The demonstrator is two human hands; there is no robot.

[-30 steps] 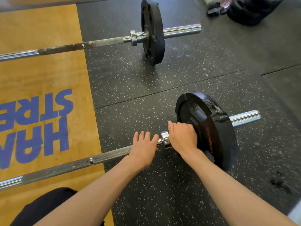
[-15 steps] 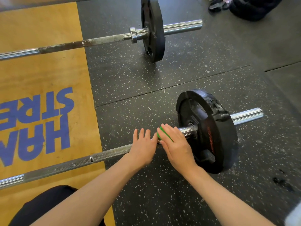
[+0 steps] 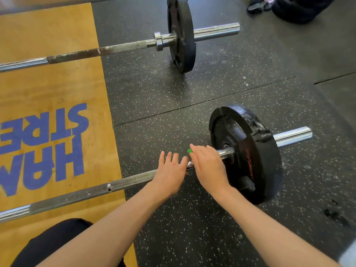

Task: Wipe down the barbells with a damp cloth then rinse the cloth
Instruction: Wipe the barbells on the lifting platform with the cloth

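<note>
Resting on barbell (image 3: 125,183): left hand (image 3: 169,173), fingers (image 3: 167,157) straight; right hand (image 3: 210,166), seemingly pressing cloth (image 3: 189,150).

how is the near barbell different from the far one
The far barbell has a shaft patchy brown with rust; the near barbell has an even grey knurled shaft. The left hand and right hand rest on the near barbell, the right over a green cloth; the far barbell is untouched. The near plate bears red lettering; the far plate looks plain black. Both lie on the floor, each with one black plate in view.
</note>
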